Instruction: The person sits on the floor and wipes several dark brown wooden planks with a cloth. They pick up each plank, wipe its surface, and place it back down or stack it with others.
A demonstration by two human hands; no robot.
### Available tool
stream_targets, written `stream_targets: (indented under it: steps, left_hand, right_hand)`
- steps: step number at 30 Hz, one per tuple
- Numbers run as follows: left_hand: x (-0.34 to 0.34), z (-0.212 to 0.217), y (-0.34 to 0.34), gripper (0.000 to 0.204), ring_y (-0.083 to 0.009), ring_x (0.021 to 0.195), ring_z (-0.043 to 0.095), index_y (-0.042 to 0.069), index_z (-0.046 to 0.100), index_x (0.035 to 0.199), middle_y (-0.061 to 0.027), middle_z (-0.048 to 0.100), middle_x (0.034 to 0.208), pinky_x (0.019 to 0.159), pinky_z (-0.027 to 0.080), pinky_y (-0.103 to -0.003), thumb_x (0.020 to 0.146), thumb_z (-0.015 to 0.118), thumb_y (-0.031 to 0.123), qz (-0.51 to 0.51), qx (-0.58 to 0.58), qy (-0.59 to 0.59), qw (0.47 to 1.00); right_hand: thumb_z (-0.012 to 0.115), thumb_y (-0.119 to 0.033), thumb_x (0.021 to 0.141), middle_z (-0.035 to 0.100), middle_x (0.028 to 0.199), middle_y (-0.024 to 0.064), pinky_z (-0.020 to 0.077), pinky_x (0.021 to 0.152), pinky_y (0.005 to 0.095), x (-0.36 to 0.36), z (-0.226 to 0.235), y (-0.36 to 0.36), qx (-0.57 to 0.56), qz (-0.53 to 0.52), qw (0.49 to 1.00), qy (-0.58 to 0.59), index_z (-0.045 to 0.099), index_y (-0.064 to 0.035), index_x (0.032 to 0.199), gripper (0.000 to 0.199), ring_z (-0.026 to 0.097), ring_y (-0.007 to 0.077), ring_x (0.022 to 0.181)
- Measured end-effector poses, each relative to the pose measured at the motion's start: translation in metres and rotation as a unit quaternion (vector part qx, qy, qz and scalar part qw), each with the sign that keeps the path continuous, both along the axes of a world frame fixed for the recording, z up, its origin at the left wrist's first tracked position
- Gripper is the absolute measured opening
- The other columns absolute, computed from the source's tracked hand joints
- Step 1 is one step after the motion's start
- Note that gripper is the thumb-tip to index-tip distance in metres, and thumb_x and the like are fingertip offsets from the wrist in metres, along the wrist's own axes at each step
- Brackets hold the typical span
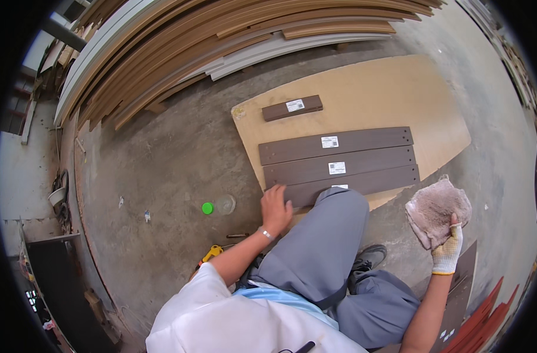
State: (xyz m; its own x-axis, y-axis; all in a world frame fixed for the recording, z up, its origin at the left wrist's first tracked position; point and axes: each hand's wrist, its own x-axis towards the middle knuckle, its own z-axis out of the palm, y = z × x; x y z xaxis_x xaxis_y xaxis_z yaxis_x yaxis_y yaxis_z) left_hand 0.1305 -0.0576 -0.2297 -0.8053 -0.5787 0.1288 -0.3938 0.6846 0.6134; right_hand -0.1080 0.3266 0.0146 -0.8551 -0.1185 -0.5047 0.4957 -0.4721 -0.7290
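My left hand [276,212], bare with a bracelet at the wrist, rests at the left end of the nearest brown plank [362,187]. Its thumb stands apart from the fingers and nothing shows in it. Two more brown planks [339,165] lie parallel beyond, each with a white label and holes at the right end. In my right hand [447,250], which wears a white and yellow work glove, is a dirty pinkish cloth [437,212], held off to the right of the planks. My knee hides part of the nearest plank.
Under the planks lies a tan board [386,88], with a short labelled brown piece [292,108] on it. A green cap [208,208], a clear container [226,204] and a yellow tool [212,253] sit on the concrete at left. Long boards [233,29] are stacked beyond; red strips [486,315] lie lower right.
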Motion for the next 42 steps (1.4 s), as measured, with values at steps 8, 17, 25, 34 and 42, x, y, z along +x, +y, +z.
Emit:
stream_targets:
  steps: [8,17,25,34,42]
  left_hand:
    - [0.201,-0.106,-0.085,0.108,-0.0352,0.136,0.046,-0.008,0.030,0.152,-0.0245,0.043,0.148,0.118,0.034,-0.044,0.070,0.093,0.022,0.399,0.242,0.069,0.882]
    - [0.108,-0.083,-0.168,0.059,-0.0334,0.117,0.060,-0.003,0.059,0.131,-0.0211,0.065,0.130,0.104,0.046,-0.044,0.087,0.083,0.028,0.318,0.154,-0.004,0.936]
    - [-0.067,0.133,-0.119,0.058,-0.0448,0.104,0.063,-0.001,0.058,0.126,-0.0237,0.068,0.111,0.089,0.050,-0.049,0.079,0.086,0.020,-0.125,-0.049,0.033,0.990]
    - [-0.222,0.236,0.029,0.028,-0.0326,0.104,0.061,0.005,0.068,0.099,-0.0139,0.066,0.102,0.093,0.043,-0.045,0.071,0.071,0.006,-0.359,-0.294,0.056,0.884]
    - [-0.281,0.307,0.055,0.014,-0.0297,0.096,0.058,0.004,0.063,0.079,-0.0115,0.063,0.088,0.086,0.041,-0.041,0.067,0.063,-0.003,-0.394,-0.390,0.122,0.823]
  right_hand:
    - [0.061,-0.014,0.101,0.061,0.138,0.0202,0.0510,0.107,0.0588,0.007,-0.021,-0.039,0.005,0.059,0.998,-0.028,0.049,0.0004,0.142,0.045,0.062,0.0394,0.125]
    - [0.063,-0.016,0.100,0.071,0.115,0.0136,0.0566,0.098,0.0454,0.022,-0.058,-0.062,-0.042,0.034,0.998,-0.030,0.062,-0.0021,0.127,0.030,0.069,0.0284,0.110]
    - [0.061,-0.011,0.097,0.071,0.114,0.0130,0.0591,0.091,0.0469,0.035,-0.028,-0.116,-0.172,0.042,0.984,-0.028,0.062,-0.0031,0.125,0.029,0.071,0.0283,0.103]
    - [0.061,-0.021,0.103,0.070,0.115,0.0090,0.0607,0.088,0.0416,0.030,-0.025,-0.118,-0.195,-0.037,0.980,-0.032,0.061,-0.0057,0.129,0.030,0.071,0.0224,0.100]
    - [0.055,-0.030,0.108,0.063,0.132,0.0117,0.0515,0.107,0.0468,0.012,-0.011,-0.094,-0.185,-0.063,0.981,-0.005,0.054,-0.0043,0.139,0.040,0.062,0.0278,0.121]
